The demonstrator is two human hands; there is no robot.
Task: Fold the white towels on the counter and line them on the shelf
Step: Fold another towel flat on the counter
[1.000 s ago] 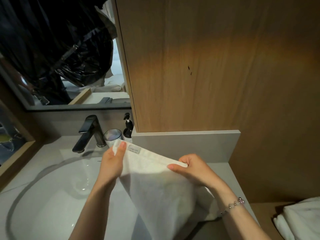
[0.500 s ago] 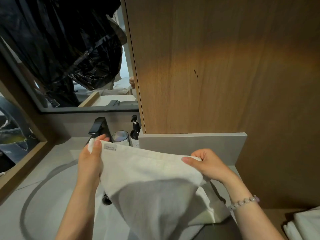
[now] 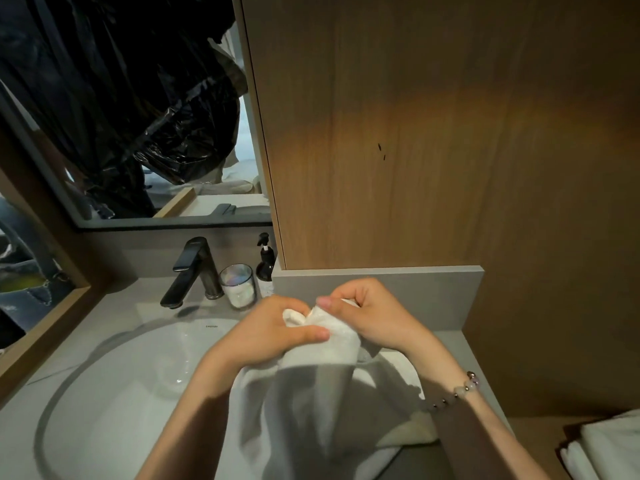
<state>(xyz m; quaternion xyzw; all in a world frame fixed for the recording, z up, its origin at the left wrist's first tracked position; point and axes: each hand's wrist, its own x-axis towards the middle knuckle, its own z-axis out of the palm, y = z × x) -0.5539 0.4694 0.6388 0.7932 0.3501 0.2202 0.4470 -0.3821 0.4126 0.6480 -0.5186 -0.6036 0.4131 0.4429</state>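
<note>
The white towel (image 3: 322,393) hangs in front of the person, over the near edge of the desk (image 3: 464,344) to the right of the washbasin (image 3: 138,393). Its lower end seems to trail onto the desk. Both hands meet at its top. The left hand (image 3: 273,332) pinches the gathered cloth under its thumb, and the right hand (image 3: 374,317) curls its fingers (image 3: 327,301) round the other corner, so the two hands touch.

The cloth looks light, soft and quite limp. It sags into loose folds wherever nothing holds it and will not keep an edge by itself. Its nap probably gives a sure grip, and it is not fragile. The best hold is likely at the hemmed corners, pinched together with the edges matched. More white cloth (image 3: 609,445) lies at the lower right.
</note>
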